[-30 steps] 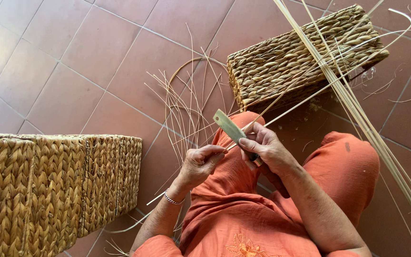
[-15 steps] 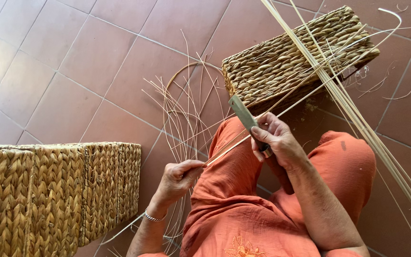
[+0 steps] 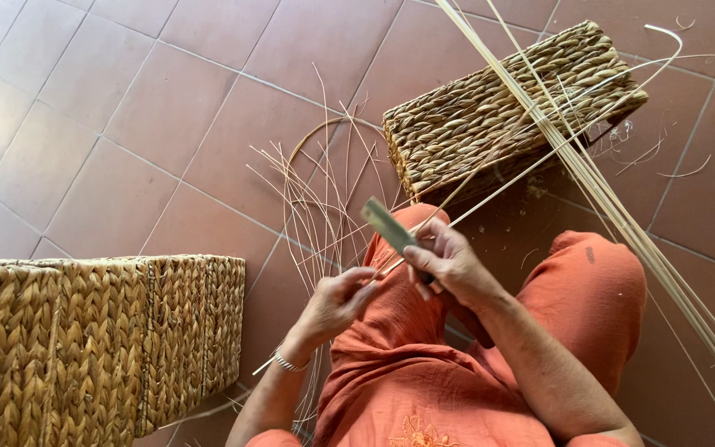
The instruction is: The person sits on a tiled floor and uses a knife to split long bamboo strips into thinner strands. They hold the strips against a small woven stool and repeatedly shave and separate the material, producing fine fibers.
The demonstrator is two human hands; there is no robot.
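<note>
Right hand gripped flat grey metal blade against thin pale cane strip, left hand pinched its near end over the lap; long cane bundle lay unworked.

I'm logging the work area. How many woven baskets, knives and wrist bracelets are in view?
Rectangular woven straw baskets: 2
Flat-bladed metal knife, in the right hand: 1
Silver bracelet, on the left hand's wrist: 1
Total: 4
</note>
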